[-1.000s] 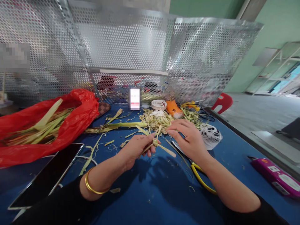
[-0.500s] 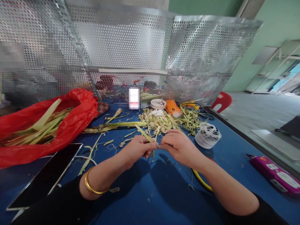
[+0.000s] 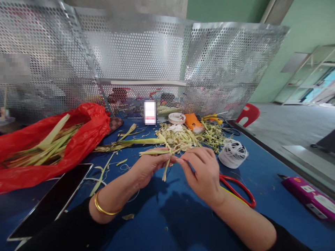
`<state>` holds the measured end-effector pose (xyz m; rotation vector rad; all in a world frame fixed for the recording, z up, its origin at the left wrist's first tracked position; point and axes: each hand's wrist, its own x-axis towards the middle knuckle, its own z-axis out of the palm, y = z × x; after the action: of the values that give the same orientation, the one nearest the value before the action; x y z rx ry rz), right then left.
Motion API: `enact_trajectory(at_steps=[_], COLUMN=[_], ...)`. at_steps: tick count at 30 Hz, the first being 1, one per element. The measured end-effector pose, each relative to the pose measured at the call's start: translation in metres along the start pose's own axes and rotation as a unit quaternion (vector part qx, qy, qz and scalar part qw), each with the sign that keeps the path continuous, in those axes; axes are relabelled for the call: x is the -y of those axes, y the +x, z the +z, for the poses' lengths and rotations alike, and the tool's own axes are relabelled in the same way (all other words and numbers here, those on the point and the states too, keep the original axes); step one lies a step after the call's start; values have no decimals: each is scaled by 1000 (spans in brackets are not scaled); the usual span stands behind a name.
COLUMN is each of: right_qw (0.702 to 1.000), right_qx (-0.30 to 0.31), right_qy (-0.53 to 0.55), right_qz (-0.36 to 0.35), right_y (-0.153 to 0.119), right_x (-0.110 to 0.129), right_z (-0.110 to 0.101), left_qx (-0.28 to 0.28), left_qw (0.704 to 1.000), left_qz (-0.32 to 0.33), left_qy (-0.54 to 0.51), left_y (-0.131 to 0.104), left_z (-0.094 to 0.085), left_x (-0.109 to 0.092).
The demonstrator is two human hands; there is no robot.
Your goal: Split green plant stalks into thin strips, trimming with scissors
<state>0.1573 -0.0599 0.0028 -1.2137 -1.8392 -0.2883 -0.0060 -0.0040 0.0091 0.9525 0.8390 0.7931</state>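
Note:
My left hand [image 3: 150,167] pinches crossed pale green leaf strips [image 3: 167,170] between thumb and fingers. One strip end points left over the hand, another hangs downward, and others rise toward the back. My right hand [image 3: 202,169] is closed, its thumb and forefinger tips meeting right beside the left fingertips; what they pinch is too small to make out. Just behind both hands lies a heap of leaf scraps [image 3: 180,139]. Under the right wrist, red-handled scissors [image 3: 252,200] show partly, along with a yellow handle.
A red plastic bag [image 3: 98,118] of long leaves and a dark tablet [image 3: 52,202] lie left. A lit phone [image 3: 150,112] stands by the perforated metal screen [image 3: 136,45]. White twine [image 3: 232,153], an orange packet [image 3: 193,122] and a purple device [image 3: 309,195] are right.
The strips have turned in my left hand: one end now hangs down and another points left. My right hand has rolled and shifted slightly, uncovering the red scissor handle.

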Motion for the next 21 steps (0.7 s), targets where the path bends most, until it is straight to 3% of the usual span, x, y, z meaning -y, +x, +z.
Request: enact_trajectory(at_steps=[4,8,12,21], right_qw=[982,951,947,950], right_qx=[100,109,111,169], right_qy=[101,194,226,219], right_qz=[124,214,202,146], right_y=[-12,-18,-15,-7], right_x=[14,12,12,10], right_z=[16,30,28,18], left_qx=[-23,-49,-67,-58], left_qw=[1000,998,995,995], left_qz=[14,24,5,33], left_qy=[-16,-44,-72,-71], left_y=[-1,-4,-4,-1], left_z=[6,12,13,10], left_x=[6,9,10,8])
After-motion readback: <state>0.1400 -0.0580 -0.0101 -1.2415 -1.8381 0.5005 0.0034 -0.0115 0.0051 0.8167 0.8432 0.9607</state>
